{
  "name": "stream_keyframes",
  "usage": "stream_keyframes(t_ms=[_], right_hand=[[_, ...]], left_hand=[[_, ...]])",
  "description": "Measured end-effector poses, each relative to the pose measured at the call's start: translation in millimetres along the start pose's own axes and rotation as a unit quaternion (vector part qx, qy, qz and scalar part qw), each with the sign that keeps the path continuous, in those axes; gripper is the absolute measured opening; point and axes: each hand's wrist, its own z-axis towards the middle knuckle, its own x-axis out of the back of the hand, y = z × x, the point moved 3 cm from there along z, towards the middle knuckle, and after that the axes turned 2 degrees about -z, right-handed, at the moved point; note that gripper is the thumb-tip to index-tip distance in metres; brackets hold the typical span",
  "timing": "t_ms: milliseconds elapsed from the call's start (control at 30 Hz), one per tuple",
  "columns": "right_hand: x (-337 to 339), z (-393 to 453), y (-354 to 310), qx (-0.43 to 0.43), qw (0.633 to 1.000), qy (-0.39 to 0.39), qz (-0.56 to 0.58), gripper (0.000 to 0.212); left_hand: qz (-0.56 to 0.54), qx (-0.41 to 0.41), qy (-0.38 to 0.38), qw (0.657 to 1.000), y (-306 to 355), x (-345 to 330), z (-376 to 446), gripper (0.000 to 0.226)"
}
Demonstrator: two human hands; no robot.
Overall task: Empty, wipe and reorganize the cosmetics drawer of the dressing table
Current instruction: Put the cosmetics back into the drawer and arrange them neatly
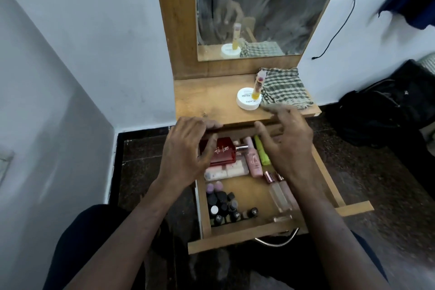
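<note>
The wooden drawer (240,234) of the dressing table stands pulled out, full of cosmetics. A red perfume bottle (224,152) lies at its back, beside a pink bottle (254,162) and a green tube (263,152). Several dark nail-polish bottles (222,205) cluster at the front left. Clear slim bottles (281,192) lie on the right. My left hand (188,148) hovers over the red bottle, fingers spread, holding nothing. My right hand (289,141) hangs over the drawer's back right with loose fingers, blurred. On the tabletop a checked cloth (286,88) lies beside a white jar (248,99) with a yellow tube (257,86) standing on it.
A mirror (259,7) rises behind the tabletop (211,99). White walls close in at the left. A black bag (386,113) sits on the dark floor to the right, and a black cable (341,19) hangs on the wall.
</note>
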Motion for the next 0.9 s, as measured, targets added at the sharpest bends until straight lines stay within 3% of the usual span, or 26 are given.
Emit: stream_keyframes(t_ms=[100,200,367,600,700,800,900], right_hand=[[8,36,-1,0.001,0.998,0.059,-0.011,0.046],[-1,63,0,0.04,0.998,0.048,-0.01,0.053],[-22,82,8,0.047,0.999,0.025,0.0,0.049],[-21,79,9,0.051,0.997,0.062,0.012,0.03],[-2,68,4,0.047,0.994,0.092,0.03,0.026],[24,50,-1,0.036,0.992,0.108,0.049,0.025],[43,26,-2,0.011,0.994,0.099,0.052,0.025]], left_hand=[[0.023,0.008,-0.031,0.999,8,-26,34,0.048],[-0.02,0.03,-0.072,0.997,13,-52,69,0.07],[0.059,0.054,-0.075,0.994,7,-80,101,0.089],[0.127,0.054,-0.096,0.986,12,-93,106,0.086],[0.059,0.05,-0.094,0.993,11,-87,103,0.087],[-0.043,-0.01,-0.078,0.996,21,-65,86,0.082],[-0.083,-0.039,-0.125,0.988,29,-45,46,0.079]])
